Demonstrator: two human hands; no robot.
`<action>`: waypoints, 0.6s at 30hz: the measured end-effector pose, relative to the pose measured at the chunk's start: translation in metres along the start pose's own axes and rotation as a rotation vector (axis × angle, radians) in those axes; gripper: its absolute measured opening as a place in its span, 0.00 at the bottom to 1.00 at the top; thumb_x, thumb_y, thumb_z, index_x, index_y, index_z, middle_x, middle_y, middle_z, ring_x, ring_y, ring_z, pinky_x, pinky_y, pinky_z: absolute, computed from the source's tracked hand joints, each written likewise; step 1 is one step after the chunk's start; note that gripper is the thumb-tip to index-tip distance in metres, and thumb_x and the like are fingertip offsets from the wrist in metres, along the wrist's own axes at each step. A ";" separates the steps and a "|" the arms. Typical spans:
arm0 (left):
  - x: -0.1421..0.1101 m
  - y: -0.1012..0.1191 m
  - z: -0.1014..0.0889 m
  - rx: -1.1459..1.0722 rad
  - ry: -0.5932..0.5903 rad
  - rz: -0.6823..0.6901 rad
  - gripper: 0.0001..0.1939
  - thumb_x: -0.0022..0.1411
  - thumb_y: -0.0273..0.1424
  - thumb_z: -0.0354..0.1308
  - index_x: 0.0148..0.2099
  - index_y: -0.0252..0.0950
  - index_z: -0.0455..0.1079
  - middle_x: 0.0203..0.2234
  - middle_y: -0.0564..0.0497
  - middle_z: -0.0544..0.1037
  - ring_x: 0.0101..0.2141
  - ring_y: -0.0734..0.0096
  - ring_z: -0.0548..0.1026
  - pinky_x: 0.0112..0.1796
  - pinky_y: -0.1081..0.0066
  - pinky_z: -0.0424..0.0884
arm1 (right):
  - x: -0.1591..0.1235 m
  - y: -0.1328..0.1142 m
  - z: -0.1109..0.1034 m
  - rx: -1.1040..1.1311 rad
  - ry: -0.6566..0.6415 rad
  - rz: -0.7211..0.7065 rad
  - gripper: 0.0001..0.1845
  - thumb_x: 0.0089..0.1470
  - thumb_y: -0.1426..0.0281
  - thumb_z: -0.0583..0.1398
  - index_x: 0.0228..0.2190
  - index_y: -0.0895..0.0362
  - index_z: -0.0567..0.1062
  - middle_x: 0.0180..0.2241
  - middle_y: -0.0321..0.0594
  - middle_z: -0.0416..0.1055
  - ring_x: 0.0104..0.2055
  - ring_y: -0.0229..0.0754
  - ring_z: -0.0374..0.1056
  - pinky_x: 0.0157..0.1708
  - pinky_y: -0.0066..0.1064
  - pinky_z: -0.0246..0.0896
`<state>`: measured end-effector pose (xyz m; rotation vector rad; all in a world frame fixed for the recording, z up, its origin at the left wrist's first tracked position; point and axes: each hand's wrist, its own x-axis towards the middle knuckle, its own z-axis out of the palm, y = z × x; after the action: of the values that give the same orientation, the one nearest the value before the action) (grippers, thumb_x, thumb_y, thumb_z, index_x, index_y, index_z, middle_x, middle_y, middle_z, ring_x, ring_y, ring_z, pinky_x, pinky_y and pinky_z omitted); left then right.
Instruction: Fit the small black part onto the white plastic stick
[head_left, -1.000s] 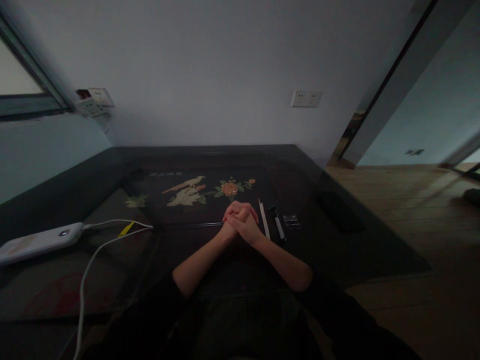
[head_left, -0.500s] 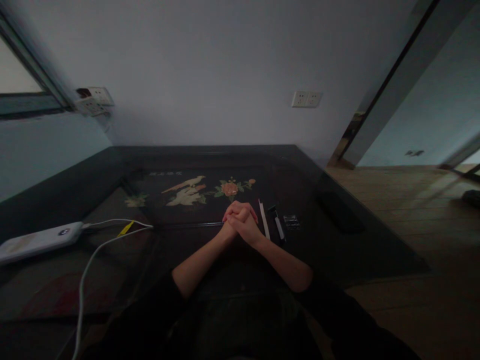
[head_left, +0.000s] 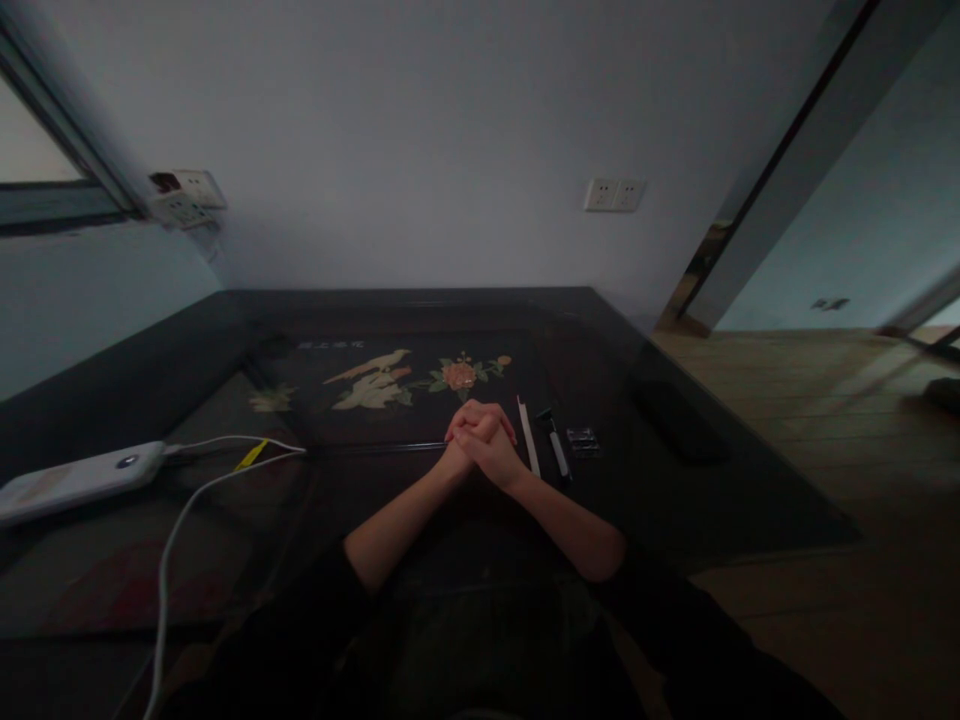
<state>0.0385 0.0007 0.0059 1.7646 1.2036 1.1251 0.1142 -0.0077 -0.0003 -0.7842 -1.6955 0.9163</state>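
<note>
Stick [head_left: 529, 440]: white, slim | razor [head_left: 559, 453]: dark head, pale handle | fingers [head_left: 487, 428]: interlaced

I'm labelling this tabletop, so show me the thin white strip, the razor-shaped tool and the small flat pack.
Thin white strip [head_left: 529, 440]: head view, middle of its length.
Razor-shaped tool [head_left: 559, 454]: head view, its pale handle.
Small flat pack [head_left: 583, 443]: head view, middle of its top.

Head view: forward, down across table [head_left: 360, 475] to wall [head_left: 405, 140].
</note>
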 end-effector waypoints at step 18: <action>0.004 0.004 0.005 -0.032 -0.078 0.000 0.07 0.49 0.28 0.48 0.23 0.39 0.64 0.17 0.52 0.71 0.29 0.65 0.74 0.31 0.70 0.70 | 0.000 0.000 0.000 0.022 0.026 -0.039 0.08 0.48 0.71 0.54 0.21 0.56 0.69 0.25 0.37 0.64 0.33 0.42 0.63 0.35 0.35 0.58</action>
<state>0.0454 0.0032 0.0083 1.7676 1.1329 1.0599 0.1138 -0.0076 -0.0007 -0.7430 -1.6698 0.8933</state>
